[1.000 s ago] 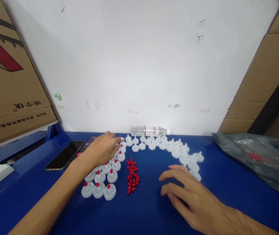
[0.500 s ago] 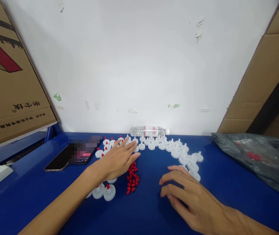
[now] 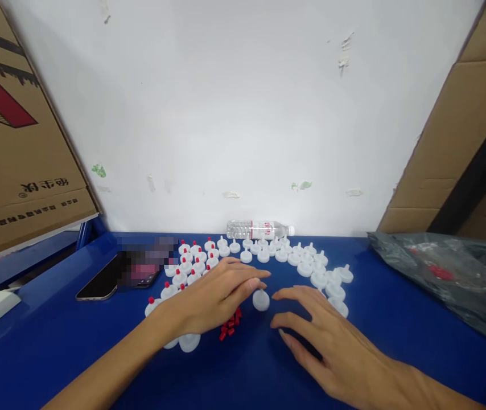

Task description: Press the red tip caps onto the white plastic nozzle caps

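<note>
My left hand (image 3: pixel 221 290) reaches over the middle of the blue table. Its thumb and fingers are closed at the tip of a white nozzle cap (image 3: pixel 260 300), whose round base faces me. My right hand (image 3: pixel 326 336) is just to the right, fingers curved and apart, holding nothing. Small red tip caps (image 3: pixel 231 326) lie in a loose pile below my left hand, which partly covers them. White nozzle caps with red tips (image 3: pixel 186 265) stand in rows on the left. Plain white nozzle caps (image 3: pixel 305 266) form an arc at the back and right.
A clear plastic bottle (image 3: pixel 260 229) lies against the white wall. Phones (image 3: pixel 100 279) rest on the left, near a cardboard box (image 3: pixel 25 148). A grey plastic bag (image 3: pixel 439 279) with red pieces showing through lies on the right.
My left hand has moved right and toward me from the back row, bringing a white nozzle cap to the middle. My right hand has shifted slightly left.
</note>
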Motion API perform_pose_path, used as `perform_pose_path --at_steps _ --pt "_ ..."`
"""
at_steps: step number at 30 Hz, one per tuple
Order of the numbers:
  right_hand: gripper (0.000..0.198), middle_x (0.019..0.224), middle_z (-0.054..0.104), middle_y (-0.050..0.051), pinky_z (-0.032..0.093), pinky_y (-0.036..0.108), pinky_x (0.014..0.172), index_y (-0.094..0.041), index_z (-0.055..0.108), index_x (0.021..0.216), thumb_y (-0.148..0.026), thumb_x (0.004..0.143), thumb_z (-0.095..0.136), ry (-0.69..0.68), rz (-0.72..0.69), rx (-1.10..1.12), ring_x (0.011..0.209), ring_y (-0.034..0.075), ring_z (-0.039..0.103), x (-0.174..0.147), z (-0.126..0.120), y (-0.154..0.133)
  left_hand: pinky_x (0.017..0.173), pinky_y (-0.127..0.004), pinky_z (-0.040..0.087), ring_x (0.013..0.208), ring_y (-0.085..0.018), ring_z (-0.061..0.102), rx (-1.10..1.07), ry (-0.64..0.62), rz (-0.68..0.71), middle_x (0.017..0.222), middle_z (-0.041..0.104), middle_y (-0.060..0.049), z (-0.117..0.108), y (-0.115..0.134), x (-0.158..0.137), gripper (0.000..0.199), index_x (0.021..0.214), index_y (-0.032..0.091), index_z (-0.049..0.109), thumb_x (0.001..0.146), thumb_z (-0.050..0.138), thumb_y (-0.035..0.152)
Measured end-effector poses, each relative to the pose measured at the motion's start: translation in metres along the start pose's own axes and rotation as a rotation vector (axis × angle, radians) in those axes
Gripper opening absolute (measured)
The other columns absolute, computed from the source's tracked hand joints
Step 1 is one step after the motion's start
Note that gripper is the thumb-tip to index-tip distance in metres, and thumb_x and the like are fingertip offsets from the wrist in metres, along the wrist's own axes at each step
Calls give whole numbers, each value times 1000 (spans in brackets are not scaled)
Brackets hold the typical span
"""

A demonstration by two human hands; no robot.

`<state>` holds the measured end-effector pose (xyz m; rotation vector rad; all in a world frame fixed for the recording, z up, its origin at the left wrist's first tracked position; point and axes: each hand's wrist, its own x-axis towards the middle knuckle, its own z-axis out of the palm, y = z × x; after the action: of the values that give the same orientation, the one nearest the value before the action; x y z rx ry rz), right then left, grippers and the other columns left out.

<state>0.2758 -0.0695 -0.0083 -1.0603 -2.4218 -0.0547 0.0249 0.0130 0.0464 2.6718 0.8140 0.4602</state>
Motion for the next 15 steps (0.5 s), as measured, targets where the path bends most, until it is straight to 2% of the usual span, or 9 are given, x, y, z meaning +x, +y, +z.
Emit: perform_pose_path --at_steps 3,5,8,11,15 --pt "47 154 49 11 47 56 112 -32 53 145 -27 99 58 -69 23 -25 141 30 49 1 1 2 112 -40 41 128 -20 54 -2 74 46 134 68 -1 0 2 2 35 140 29 59 109 43 29" --pt "55 163 41 11 41 60 116 -34 44 154 -33 101 58 -120 18 -36 148 32 41 1 0 3 107 -42 43 117 -22 58 72 109 74 118 72 -4 -3 0 2 25 123 23 68 104 52 22" --pt "62 168 30 9 36 59 119 -35 32 161 -41 103 55 -183 -3 -7 152 32 33 1 -2 5 98 -41 46 106 -23 60 126 39 46 103 71 -4 -10 -8 0 13 94 21 73 97 62 16" --pt "67 168 29 7 33 57 122 -33 23 164 -44 105 53 -231 -8 33 153 30 32 0 -3 5 96 -37 47 108 -22 60 89 -53 -6 108 70 -2 -12 -14 -4 10 88 25 76 92 71 17" --pt "69 167 32 6 30 55 124 -32 19 165 -44 106 50 -257 -8 52 153 27 31 1 -3 6 93 -32 49 109 -21 62 51 -110 9 113 69 -1 -11 -17 -7 12 88 30 81 88 77 18"
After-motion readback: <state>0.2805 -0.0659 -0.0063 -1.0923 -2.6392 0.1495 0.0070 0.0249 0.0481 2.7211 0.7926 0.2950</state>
